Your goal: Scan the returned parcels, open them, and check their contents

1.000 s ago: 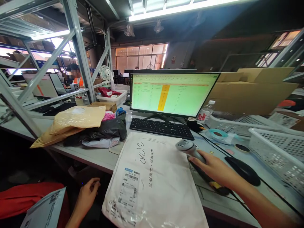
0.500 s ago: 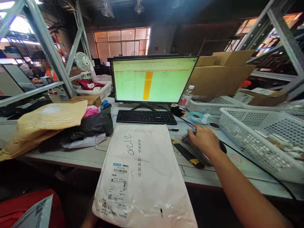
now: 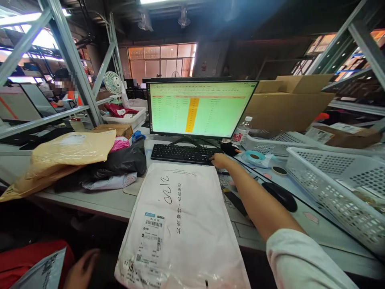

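My right hand (image 3: 220, 160) reaches to the right end of a black keyboard (image 3: 177, 154), its fingertips on the keys. No held thing shows in it. Low at the left, my left hand (image 3: 82, 269) is beside the parcel with its fingers apart and nothing in them. A white plastic mailing bag (image 3: 192, 224) with a shipping label and handwritten marks lies from the desk edge toward me. Behind the keyboard stands a monitor (image 3: 171, 116) showing a green spreadsheet with an orange column. A black mouse (image 3: 279, 196) lies right of my forearm.
A yellow padded mailer (image 3: 72, 148) and a black plastic bag (image 3: 126, 160) are piled at left. A yellow-and-black cutter (image 3: 236, 200) is partly under my forearm. At right are a blue tape roll (image 3: 254, 156), white baskets (image 3: 331, 188) and a cardboard box (image 3: 291, 112). Another person (image 3: 66, 90) sits far left.
My right hand has moved from beside the mouse leftward and forward to the keyboard. My left hand has come away from the parcel's lower left edge. The view has shifted slightly.
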{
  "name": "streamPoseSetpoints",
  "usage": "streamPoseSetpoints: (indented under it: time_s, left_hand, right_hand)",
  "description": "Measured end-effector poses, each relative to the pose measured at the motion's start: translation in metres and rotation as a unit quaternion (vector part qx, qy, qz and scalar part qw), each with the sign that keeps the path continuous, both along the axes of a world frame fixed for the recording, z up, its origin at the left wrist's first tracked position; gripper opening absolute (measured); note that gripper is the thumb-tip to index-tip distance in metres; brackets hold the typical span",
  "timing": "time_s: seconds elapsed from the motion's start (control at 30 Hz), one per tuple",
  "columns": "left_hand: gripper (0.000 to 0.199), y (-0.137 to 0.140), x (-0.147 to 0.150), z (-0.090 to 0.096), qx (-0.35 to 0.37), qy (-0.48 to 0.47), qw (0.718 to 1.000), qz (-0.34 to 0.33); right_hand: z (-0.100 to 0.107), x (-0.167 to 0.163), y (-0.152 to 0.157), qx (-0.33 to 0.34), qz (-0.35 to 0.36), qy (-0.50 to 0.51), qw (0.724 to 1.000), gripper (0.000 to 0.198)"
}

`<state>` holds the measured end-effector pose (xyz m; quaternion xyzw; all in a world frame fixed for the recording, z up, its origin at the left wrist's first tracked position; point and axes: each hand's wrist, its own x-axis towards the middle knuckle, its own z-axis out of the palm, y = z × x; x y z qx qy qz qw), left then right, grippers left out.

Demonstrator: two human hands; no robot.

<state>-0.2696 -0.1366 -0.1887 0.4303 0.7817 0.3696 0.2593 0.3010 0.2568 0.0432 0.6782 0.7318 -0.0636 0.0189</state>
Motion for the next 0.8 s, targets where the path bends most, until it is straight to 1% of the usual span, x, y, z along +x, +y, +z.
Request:
streamPoseSetpoints:
  time_s: [0.03,0.1,0.13,0.2,0.23,0.27,0.3,0.33,0.37,0.4,0.43,0.47,0.5,0.53,0.6,0.67,0.7,0.73,0.8]
  left_hand:
    - [0.036,-0.003,-0.012,0.009,0.006,0.016,1.000,0.015]
    - [0.032,-0.005,-0.024,0.039,0.028,0.050,0.998,0.032]
    - [0.030,-0.004,-0.023,0.058,0.043,0.065,0.996,0.034]
    - [0.028,-0.002,-0.007,0.098,0.085,0.094,0.992,0.023]
    - [0.028,-0.002,0.008,0.118,0.112,0.110,0.988,-0.001]
    - [0.028,-0.001,0.027,0.135,0.142,0.127,0.981,-0.045]
    - [0.028,0.000,0.048,0.150,0.164,0.138,0.972,-0.101]
    - [0.029,0.000,0.071,0.161,0.163,0.152,0.959,-0.175]
    - [0.031,0.001,0.094,0.169,0.157,0.171,0.937,-0.260]
    - [0.041,0.002,0.116,0.173,0.144,0.197,0.902,-0.355]
    - [0.063,0.003,0.137,0.173,0.133,0.226,0.859,-0.440]
    - [0.086,0.005,0.155,0.170,0.122,0.256,0.821,-0.495]
    - [0.101,0.007,0.170,0.164,0.115,0.284,0.797,-0.521]
    - [0.104,0.008,0.182,0.157,0.116,0.310,0.780,-0.531]
    - [0.083,0.010,0.194,0.144,0.130,0.346,0.764,-0.529]
    - [0.063,0.009,0.193,0.141,0.165,0.355,0.759,-0.521]
    - [0.058,0.007,0.188,0.146,0.191,0.352,0.758,-0.515]
    - [0.053,0.005,0.182,0.155,0.220,0.348,0.757,-0.507]
    - [0.046,-0.003,0.165,0.184,0.284,0.345,0.761,-0.470]
  right_hand:
    - [0.002,-0.003,0.002,-0.004,0.002,-0.002,1.000,0.032]
    - [0.007,-0.011,0.004,-0.006,0.010,0.001,1.000,0.033]
    - [0.009,-0.016,0.004,-0.004,0.014,0.005,1.000,0.033]
    - [0.016,-0.026,-0.002,0.010,0.017,0.015,1.000,0.032]
    - [0.019,-0.031,-0.007,0.024,0.018,0.022,0.999,0.032]
    - [0.023,-0.035,-0.016,0.043,0.019,0.031,0.998,0.033]
    - [0.027,-0.039,-0.026,0.064,0.022,0.041,0.997,0.034]
    - [0.029,-0.042,-0.040,0.083,0.026,0.052,0.995,0.036]
    - [0.030,-0.045,-0.056,0.098,0.033,0.064,0.993,0.039]
    - [0.029,-0.046,-0.074,0.109,0.042,0.075,0.990,0.042]
    - [0.026,-0.046,-0.094,0.113,0.051,0.083,0.989,0.045]
    - [0.022,-0.044,-0.115,0.120,0.059,0.093,0.987,0.046]
    - [0.017,-0.040,-0.136,0.134,0.067,0.108,0.983,0.047]
    - [0.010,-0.035,-0.156,0.154,0.074,0.128,0.977,0.048]
    - [-0.002,-0.022,-0.196,0.201,0.081,0.171,0.961,0.047]
    - [-0.011,-0.009,-0.231,0.233,0.073,0.208,0.947,0.046]
    - [-0.014,-0.004,-0.247,0.235,0.063,0.221,0.944,0.046]
    - [-0.014,0.000,-0.263,0.234,0.050,0.235,0.942,0.045]
    - [-0.007,0.003,-0.292,0.233,0.026,0.276,0.932,0.045]
